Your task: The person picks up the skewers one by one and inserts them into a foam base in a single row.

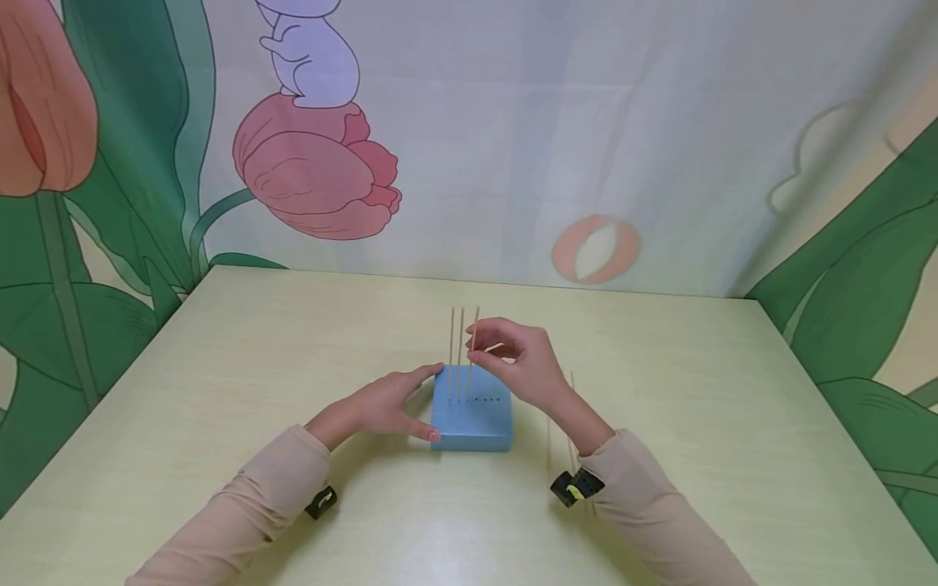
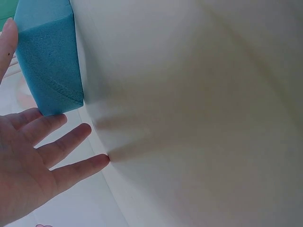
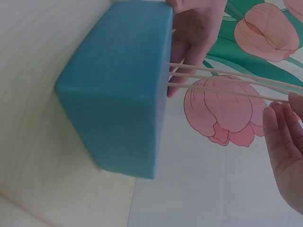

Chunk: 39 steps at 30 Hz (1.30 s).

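A light blue block point(image 1: 472, 440) sits on the table with a row of small dark holes across its top. Three thin wooden sticks point(image 1: 450, 350) stand in that row, the rightmost leaning slightly. My right hand point(image 1: 523, 358) pinches this rightmost stick point(image 3: 227, 91) between thumb and fingers, well above the block; in the right wrist view its lower end meets the top face. My left hand point(image 1: 388, 404) touches the block's left side, fingers spread and mostly straight, the thumb by the front corner. In the left wrist view, fingertips point(image 2: 57, 120) rest against the blue block point(image 2: 52, 56).
Several loose wooden sticks point(image 1: 549, 443) lie on the pale table point(image 1: 293, 342) to the right of the block, partly under my right forearm. A curtain point(image 1: 469, 163) printed with flowers hangs behind the table's far edge.
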Available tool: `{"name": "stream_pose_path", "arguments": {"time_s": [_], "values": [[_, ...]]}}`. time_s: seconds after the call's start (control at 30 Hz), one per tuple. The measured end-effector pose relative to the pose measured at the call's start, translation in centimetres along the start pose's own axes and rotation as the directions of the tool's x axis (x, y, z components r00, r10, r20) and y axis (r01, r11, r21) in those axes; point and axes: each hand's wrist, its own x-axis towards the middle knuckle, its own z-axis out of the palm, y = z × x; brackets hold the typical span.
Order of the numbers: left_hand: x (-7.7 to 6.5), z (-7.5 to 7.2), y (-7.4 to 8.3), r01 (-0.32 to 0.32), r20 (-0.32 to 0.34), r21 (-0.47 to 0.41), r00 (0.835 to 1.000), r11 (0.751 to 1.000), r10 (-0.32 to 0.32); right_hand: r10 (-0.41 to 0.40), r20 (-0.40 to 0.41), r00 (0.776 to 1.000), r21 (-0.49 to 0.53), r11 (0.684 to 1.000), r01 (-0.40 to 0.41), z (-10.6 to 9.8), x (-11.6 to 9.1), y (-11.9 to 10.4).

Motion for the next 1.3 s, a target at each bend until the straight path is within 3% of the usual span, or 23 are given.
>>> {"name": "stream_pose_path", "arguments": {"time_s": [0.3, 0.7, 0.87, 1.03, 1.3], "values": [[0.0, 0.1, -0.1, 0.01, 0.006, -0.011, 1.0, 1.0, -0.01, 0.146, 0.03, 0.989, -0.029, 0.989, -0.145, -2.4, -1.5, 1.2], [-0.1, 0.1, -0.1, 0.022, 0.004, -0.018, 1.0, 1.0, -0.022, 0.268, 0.052, 0.962, -0.153, 0.954, -0.257, -5.6, -3.2, 3.5], [0.0, 0.1, -0.1, 0.025, 0.003, -0.013, 1.0, 1.0, -0.025, 0.329, 0.068, 0.942, -0.151, 0.937, -0.316, -6.4, -3.6, 3.6], [-0.1, 0.1, -0.1, 0.022, 0.006, -0.013, 1.0, 1.0, -0.022, 0.394, 0.105, 0.913, -0.107, 0.917, -0.383, -7.4, -4.1, 6.3], [-0.2, 0.0, 0.0, 0.024, 0.011, -0.025, 1.0, 0.999, -0.024, 0.477, 0.185, 0.859, -0.08, 0.879, -0.47, -9.1, -4.7, 8.4]]}}
